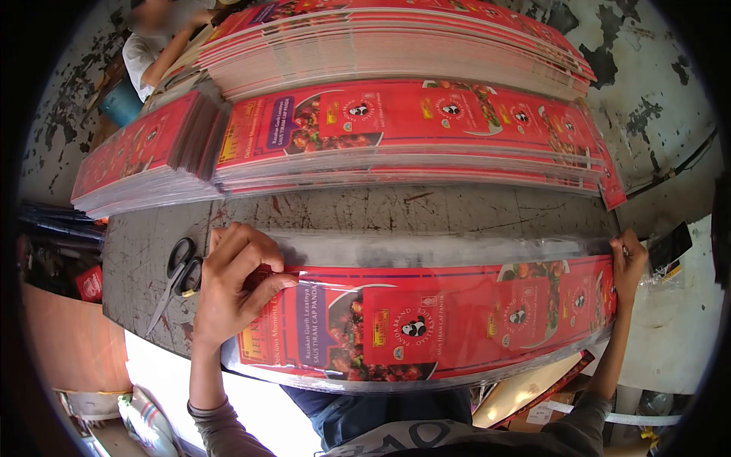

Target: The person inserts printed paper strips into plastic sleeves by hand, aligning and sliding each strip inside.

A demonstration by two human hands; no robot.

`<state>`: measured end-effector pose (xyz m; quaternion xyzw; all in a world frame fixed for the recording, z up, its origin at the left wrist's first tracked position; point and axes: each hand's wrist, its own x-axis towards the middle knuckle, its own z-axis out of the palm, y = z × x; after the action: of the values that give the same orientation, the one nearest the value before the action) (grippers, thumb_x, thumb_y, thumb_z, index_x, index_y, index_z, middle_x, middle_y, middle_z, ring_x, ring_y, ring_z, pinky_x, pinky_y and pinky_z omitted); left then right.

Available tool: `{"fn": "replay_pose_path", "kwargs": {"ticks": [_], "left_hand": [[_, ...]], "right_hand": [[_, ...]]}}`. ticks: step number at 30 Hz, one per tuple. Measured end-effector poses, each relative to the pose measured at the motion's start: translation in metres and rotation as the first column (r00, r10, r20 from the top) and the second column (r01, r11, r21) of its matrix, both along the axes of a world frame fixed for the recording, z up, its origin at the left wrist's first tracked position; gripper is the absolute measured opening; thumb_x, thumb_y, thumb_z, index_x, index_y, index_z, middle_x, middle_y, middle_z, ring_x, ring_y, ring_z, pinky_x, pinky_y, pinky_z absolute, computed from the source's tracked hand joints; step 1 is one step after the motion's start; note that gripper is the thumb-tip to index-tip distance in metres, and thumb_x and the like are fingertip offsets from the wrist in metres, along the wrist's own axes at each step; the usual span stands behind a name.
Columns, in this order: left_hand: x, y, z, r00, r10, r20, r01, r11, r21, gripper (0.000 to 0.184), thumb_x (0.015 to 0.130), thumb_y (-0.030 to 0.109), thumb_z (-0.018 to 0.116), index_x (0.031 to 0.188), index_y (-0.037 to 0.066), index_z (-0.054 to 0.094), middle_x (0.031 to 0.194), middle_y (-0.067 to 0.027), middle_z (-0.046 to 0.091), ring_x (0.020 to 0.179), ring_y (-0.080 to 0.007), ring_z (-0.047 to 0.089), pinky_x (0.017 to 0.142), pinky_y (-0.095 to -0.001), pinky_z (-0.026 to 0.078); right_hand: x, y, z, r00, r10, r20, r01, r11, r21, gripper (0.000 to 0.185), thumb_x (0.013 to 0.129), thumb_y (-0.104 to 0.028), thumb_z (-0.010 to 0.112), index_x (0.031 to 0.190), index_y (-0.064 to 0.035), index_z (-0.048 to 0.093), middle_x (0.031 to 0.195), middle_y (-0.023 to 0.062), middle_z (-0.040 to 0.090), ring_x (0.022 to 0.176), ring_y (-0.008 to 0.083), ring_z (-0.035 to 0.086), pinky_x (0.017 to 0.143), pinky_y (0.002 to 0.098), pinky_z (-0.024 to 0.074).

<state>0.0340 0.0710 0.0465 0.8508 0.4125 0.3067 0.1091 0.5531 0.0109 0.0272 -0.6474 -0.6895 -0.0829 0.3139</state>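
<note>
A long red printed sheet (472, 320) in clear plastic lies across the near edge of the grey table. My left hand (242, 278) is at its left part, thumb and fingers closed on the upper edge of the plastic. At the far right, my right hand (628, 263) pinches the upper right corner of the same plastic. A transparent strip of the plastic (426, 250) extends beyond the red print, between both hands. Black-handled scissors (180, 278) lie on the table just left of my left hand, their blades pointing toward me.
Behind the sheet stand a wide stack of wrapped red sheets (411, 122), a taller stack (396, 53) farther back and a smaller stack (145, 156) at left. The scratched table (327, 209) shows between. Another person (156, 49) is at the upper left.
</note>
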Motion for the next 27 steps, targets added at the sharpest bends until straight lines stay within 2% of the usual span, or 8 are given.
{"fn": "replay_pose_path", "kwargs": {"ticks": [3,10,13,18,23,25,27], "left_hand": [[-0.001,0.0,-0.001,1.0,-0.002,-0.003,0.002,1.0,0.013,0.025,0.064,0.02,0.073,0.07,0.008,0.051,0.069,-0.0018,0.053,0.066,-0.0186,0.05,0.067,-0.0305,0.031],[-0.002,-0.002,-0.001,1.0,0.006,-0.017,-0.006,1.0,0.016,0.022,0.068,0.019,0.07,0.072,0.007,0.052,0.069,-0.0024,0.054,0.064,-0.0182,0.051,0.068,-0.0297,0.032],[-0.002,-0.002,-0.002,1.0,0.007,-0.008,-0.007,1.0,0.026,0.021,0.069,0.019,0.069,0.072,0.007,0.052,0.069,-0.003,0.054,0.063,-0.0186,0.051,0.068,-0.0298,0.031],[-0.003,-0.001,-0.004,1.0,0.001,-0.005,-0.001,0.999,0.04,0.019,0.071,0.018,0.068,0.072,0.007,0.053,0.069,-0.0038,0.054,0.062,-0.0186,0.05,0.068,-0.0303,0.031],[-0.003,0.0,-0.003,1.0,-0.008,0.003,0.008,0.998,0.056,0.017,0.072,0.018,0.067,0.073,0.007,0.054,0.069,-0.0037,0.054,0.061,-0.0183,0.05,0.068,-0.03,0.03],[-0.003,0.0,-0.003,1.0,0.013,0.027,-0.013,1.0,0.008,0.018,0.073,0.019,0.067,0.073,0.007,0.054,0.068,-0.0032,0.054,0.06,-0.0175,0.051,0.068,-0.0292,0.03],[-0.003,0.002,-0.003,0.999,0.011,0.03,-0.01,0.999,-0.037,0.018,0.072,0.019,0.068,0.073,0.007,0.055,0.068,-0.003,0.054,0.06,-0.017,0.05,0.068,-0.0288,0.03]], "right_hand": [[0.001,0.001,-0.001,0.999,-0.032,0.006,0.032,0.999,-0.038,0.039,0.084,-0.024,0.058,0.066,0.0009,0.035,0.06,0.0077,0.029,0.055,0.0141,0.029,0.049,0.0274,0.0286],[-0.002,0.002,0.0,0.996,-0.047,0.081,0.046,0.999,0.015,0.04,0.087,-0.027,0.053,0.066,0.001,0.034,0.06,0.0102,0.027,0.054,0.0178,0.028,0.048,0.0297,0.0276],[-0.003,0.002,0.001,0.991,-0.023,0.133,0.015,0.998,0.062,0.041,0.088,-0.029,0.051,0.066,0.0015,0.035,0.059,0.0127,0.029,0.052,0.0224,0.029,0.049,0.0316,0.0289],[0.003,0.001,-0.003,0.984,-0.085,0.159,0.078,0.996,0.052,0.036,0.089,-0.025,0.049,0.067,0.0033,0.044,0.06,0.0181,0.039,0.052,0.0315,0.037,0.05,0.0363,0.0326],[0.012,0.001,-0.005,0.977,-0.124,0.175,0.128,0.992,-0.011,0.033,0.089,-0.021,0.049,0.067,0.0032,0.045,0.058,0.0187,0.04,0.051,0.0324,0.038,0.049,0.0375,0.0326],[0.017,0.0,-0.008,0.972,-0.155,0.174,0.162,0.986,-0.028,0.034,0.089,-0.021,0.049,0.066,0.0031,0.045,0.057,0.0186,0.039,0.05,0.0323,0.037,0.049,0.0375,0.0323],[0.022,-0.002,-0.011,0.983,-0.119,0.137,0.123,0.992,-0.017,0.035,0.089,-0.023,0.048,0.067,0.0032,0.044,0.057,0.0178,0.037,0.05,0.0285,0.037,0.049,0.0358,0.0323]]}}
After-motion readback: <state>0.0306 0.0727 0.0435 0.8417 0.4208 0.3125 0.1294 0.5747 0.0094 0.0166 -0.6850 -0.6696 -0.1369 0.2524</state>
